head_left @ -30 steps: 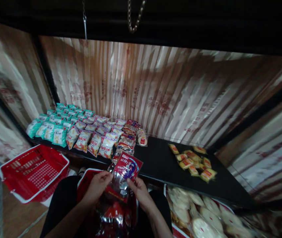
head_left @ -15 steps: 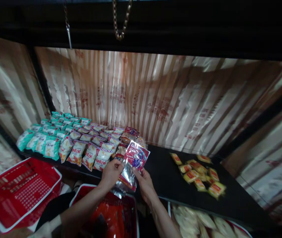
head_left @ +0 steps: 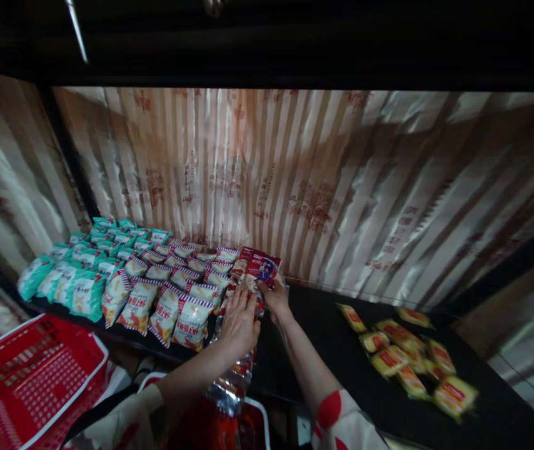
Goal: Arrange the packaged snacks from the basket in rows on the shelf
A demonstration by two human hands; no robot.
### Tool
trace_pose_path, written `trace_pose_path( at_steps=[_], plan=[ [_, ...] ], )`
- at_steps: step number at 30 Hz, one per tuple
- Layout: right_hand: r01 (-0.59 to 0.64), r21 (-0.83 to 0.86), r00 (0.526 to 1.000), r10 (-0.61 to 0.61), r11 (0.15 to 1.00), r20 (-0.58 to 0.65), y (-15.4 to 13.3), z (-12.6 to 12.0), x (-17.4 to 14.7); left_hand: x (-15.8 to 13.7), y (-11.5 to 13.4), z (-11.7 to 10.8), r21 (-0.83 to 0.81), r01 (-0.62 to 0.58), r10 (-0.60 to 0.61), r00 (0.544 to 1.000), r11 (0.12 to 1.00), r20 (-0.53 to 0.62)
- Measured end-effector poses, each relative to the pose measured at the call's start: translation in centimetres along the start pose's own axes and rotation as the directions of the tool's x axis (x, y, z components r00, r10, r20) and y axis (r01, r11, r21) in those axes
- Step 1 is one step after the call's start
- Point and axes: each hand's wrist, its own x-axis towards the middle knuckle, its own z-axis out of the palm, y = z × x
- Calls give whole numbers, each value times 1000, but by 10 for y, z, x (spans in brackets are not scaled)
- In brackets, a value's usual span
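A dark red snack packet (head_left: 261,264) with a blue picture lies at the back of the black shelf, just right of the striped bags. My right hand (head_left: 277,300) pinches its lower right edge, thumb on top. Flat across similar packets in front of it rests my left hand (head_left: 239,320), its fingers stretched forward. Below that hand, silvery packets (head_left: 229,389) hang over the shelf's front edge. White-and-orange snack bags (head_left: 194,319) with striped tops stand in rows directly left of my left hand. The lower part of the red packet is hidden by my hands.
Turquoise snack bags (head_left: 87,292) fill the shelf's left end. Small yellow packs (head_left: 391,361) lie loosely on the black shelf (head_left: 314,337) at right. A red basket (head_left: 60,356) is at lower left, another (head_left: 262,415) below the shelf. A dark beam (head_left: 267,62) crosses overhead.
The red packet has gone from being held up before me to the back of the shelf. My left hand has flattened onto the packets, and my right hand has moved farther back.
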Motion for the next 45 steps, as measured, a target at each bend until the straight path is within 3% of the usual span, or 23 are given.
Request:
trace_pose_path(
  at_steps=[5, 15, 23, 31, 39, 42, 45],
  plan=[
    [104, -222, 995, -101, 970, 21, 3, 11, 33, 27, -4, 4, 24, 70, -71, 996, 997, 48],
    [128, -502, 992, -121, 855, 46, -23, 11, 58, 50, -9, 11, 16, 72, -72, 997, 997, 11],
    [144, -425, 990, -123, 894, 75, -40, 21, 69, 63, -16, 11, -12, 94, -95, 990, 995, -103],
    [163, -595, 982, -187, 787, 23, -23, 35, 78, 71, -24, 14, 55, 92, -90, 995, 994, -50],
    [243, -722, 969, -194, 648, 151, -11, 31, 77, 74, -20, 23, 59, 60, -59, 998, 996, -20],
    [259, -726, 966, -186, 637, 182, -12, 34, 76, 73, -20, 22, 35, 63, -61, 997, 997, -47],
    [277, -715, 961, -193, 642, 199, -11, 35, 75, 78, -25, 18, 33, 85, -80, 986, 996, -146]
  ],
)
